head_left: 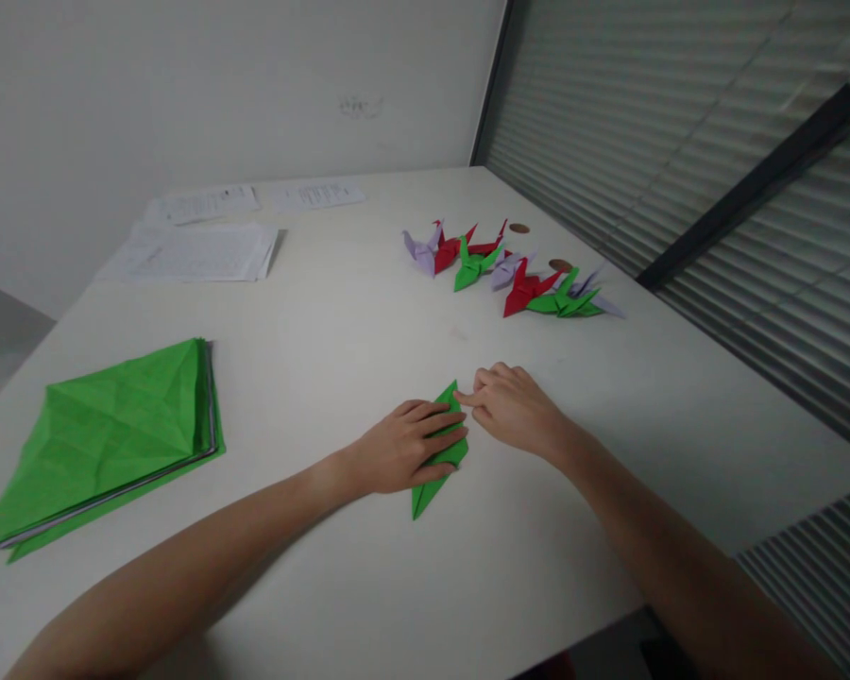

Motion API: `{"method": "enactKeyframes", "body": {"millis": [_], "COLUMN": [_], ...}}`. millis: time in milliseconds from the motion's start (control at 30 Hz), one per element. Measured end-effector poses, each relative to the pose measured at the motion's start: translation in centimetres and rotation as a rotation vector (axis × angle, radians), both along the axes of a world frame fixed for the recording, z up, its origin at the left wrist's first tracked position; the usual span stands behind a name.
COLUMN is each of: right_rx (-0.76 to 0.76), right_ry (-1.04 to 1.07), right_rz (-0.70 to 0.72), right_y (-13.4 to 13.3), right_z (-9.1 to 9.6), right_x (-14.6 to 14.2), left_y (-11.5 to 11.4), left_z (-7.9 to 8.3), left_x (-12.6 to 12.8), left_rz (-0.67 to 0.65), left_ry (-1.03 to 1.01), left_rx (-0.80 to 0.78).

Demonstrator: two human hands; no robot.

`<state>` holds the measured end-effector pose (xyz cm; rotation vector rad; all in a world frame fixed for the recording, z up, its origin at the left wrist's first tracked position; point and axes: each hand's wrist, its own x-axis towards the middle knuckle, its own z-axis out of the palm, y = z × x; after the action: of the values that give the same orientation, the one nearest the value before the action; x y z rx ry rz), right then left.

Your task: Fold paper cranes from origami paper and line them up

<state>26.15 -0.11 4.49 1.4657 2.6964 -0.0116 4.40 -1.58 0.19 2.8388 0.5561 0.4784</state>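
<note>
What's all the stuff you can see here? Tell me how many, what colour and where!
Table: one, white, across the middle
Folded paper: one, green, front centre
Origami cranes: about eight, overlapping; red, green, lilac; back right
Paper stack: one, green with a greyish layer, left
Printed sheets: several, white, back left
Round patches: two, brown, beside the cranes
Wall: one, pale grey, behind
Window blinds: count unclear, grey, right
Left hand: one, bare, spread over the folded paper
Right hand: one, bare, at its upper tip
Forearms: two, bare, from the bottom edge
</note>
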Motion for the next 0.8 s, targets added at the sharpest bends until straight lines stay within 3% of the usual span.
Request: {"method": "enactKeyframes", "body": {"millis": [300,467,533,667,800], "right_rx": [0.026,0.011,0.042,0.139,0.004], "right_ry": [0.009,0.052,0.109,0.333,0.475], "right_rz": [-0.056,-0.002,0.021,0.017,0.162], "right_y": [0.1,0.4,0.7,1.0,0.8], "right_z": [-0.1,-0.6,-1.0,-1.6,-1.8], "right_x": [-0.1,0.3,0.2,-0.1,-0.2], "left_y": [0.0,-0.2,-0.5,-0.9,-0.9], "left_z": [0.1,0.4,0.5,0.7,1.1], "left_x": [-0.4,-0.4,-0.3,-0.2,-0.2], "left_rz": [-0.061,-0.092,-0.004,0.407,0.577], "left_ry": [0.1,0.155,0.154,0.118,0.148], "left_rx": [-0.026,-0.039,-0.008,0.09,0.146]}}
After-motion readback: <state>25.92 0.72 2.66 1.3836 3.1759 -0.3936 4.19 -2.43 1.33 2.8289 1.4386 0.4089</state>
